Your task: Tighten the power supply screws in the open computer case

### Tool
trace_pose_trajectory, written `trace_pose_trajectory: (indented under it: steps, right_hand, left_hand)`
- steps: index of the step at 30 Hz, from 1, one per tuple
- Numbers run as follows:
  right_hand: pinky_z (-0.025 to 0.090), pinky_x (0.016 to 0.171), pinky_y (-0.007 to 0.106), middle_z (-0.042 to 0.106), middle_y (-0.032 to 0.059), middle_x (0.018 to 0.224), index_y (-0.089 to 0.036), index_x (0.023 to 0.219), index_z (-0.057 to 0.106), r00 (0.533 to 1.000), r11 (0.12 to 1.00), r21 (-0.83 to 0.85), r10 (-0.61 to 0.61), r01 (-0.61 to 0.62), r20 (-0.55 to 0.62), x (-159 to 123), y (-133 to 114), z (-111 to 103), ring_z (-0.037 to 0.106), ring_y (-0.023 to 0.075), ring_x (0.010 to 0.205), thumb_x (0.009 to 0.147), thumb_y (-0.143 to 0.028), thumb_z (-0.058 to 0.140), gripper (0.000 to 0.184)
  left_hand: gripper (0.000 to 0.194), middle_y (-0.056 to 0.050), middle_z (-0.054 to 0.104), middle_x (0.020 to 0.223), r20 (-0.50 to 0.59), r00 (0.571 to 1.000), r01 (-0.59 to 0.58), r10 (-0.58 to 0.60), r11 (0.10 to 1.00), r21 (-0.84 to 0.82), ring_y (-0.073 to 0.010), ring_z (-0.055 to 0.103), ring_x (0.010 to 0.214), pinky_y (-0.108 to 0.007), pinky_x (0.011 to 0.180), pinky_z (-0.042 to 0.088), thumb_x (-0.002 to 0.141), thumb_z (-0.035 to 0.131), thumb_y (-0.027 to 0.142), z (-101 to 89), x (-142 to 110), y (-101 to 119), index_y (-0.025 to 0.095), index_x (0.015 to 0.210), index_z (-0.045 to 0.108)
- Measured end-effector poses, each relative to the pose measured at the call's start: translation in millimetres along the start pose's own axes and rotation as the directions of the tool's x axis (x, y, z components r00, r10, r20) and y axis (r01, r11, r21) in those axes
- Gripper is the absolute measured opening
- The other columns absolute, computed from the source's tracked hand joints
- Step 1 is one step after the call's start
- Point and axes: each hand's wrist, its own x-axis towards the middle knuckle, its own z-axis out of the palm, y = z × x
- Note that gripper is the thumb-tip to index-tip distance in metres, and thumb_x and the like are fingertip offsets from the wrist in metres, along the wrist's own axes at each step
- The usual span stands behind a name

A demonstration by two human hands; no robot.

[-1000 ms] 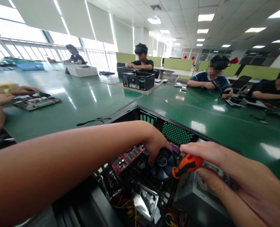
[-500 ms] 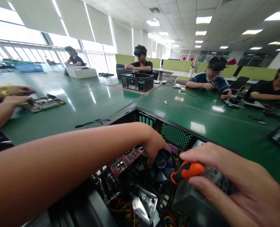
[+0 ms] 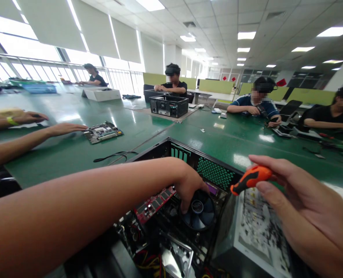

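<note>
An open black computer case [image 3: 214, 170] lies in front of me on the green table. My left hand [image 3: 189, 185] reaches into it, fingers curled down onto the rim of the round black cooler fan [image 3: 200, 210], beside a red circuit card [image 3: 154, 202]. My right hand [image 3: 299, 208] hovers over the grey power supply [image 3: 258, 231] and pinches the orange handle of a screwdriver [image 3: 249, 178] between thumb and fingers; its shaft is hidden.
A neighbour's hands [image 3: 64, 129] rest on the green table [image 3: 107, 135] by a loose motherboard [image 3: 102, 132]. A black cable [image 3: 113, 156] lies left of the case. Another black case [image 3: 168, 105] stands farther back; several people sit around the table.
My right hand has lifted the screwdriver up and to the right, away from the fan. The neighbour's motherboard has slid rightward. My left hand stays on the fan.
</note>
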Motion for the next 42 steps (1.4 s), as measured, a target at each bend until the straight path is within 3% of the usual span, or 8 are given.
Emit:
trace_pose_trajectory:
  steps: [16, 27, 42]
  right_hand:
    - [0.048, 0.075, 0.028, 0.063, -0.0032, 0.111, -0.036, 0.12, 0.052, 0.995, 0.999, 0.019, 0.029, -0.031, 0.099, 7.2, 9.6, 10.2, 0.061, 0.0187, 0.095, 0.086, -0.041, 0.048, 0.035]
    - [0.048, 0.077, 0.027, 0.063, -0.0035, 0.113, -0.036, 0.12, 0.051, 0.993, 1.0, 0.019, -0.007, 0.005, 0.121, 9.2, 8.2, 10.3, 0.061, 0.0172, 0.097, 0.087, -0.039, 0.048, 0.034]
    - [0.049, 0.077, 0.026, 0.063, -0.002, 0.114, -0.035, 0.121, 0.05, 0.987, 0.999, 0.016, -0.031, 0.029, 0.155, 10.0, 6.7, 10.5, 0.061, 0.0169, 0.097, 0.088, -0.039, 0.046, 0.034]
  left_hand:
    - [0.097, -0.008, 0.053, 0.129, -0.011, 0.998, 0.062, -0.062, 0.995, 0.076, -0.0265, 0.054, 0.11, -0.032, 0.088, 0.044, 0.053, 0.069, 0.024, 0.3, 1.2, 2.0, 0.025, 0.14, 0.027]
    - [0.101, -0.009, 0.051, 0.131, -0.024, 0.998, 0.064, -0.062, 0.994, 0.085, -0.0283, 0.051, 0.113, -0.034, 0.089, 0.043, 0.054, 0.073, 0.042, -0.6, 3.0, 1.7, 0.028, 0.141, 0.024]
    - [0.101, -0.006, 0.054, 0.128, -0.034, 0.996, 0.09, -0.088, 0.995, 0.045, -0.0281, 0.053, 0.111, -0.033, 0.089, 0.043, 0.049, 0.073, 0.027, 0.3, 1.6, 2.7, 0.029, 0.14, 0.028]
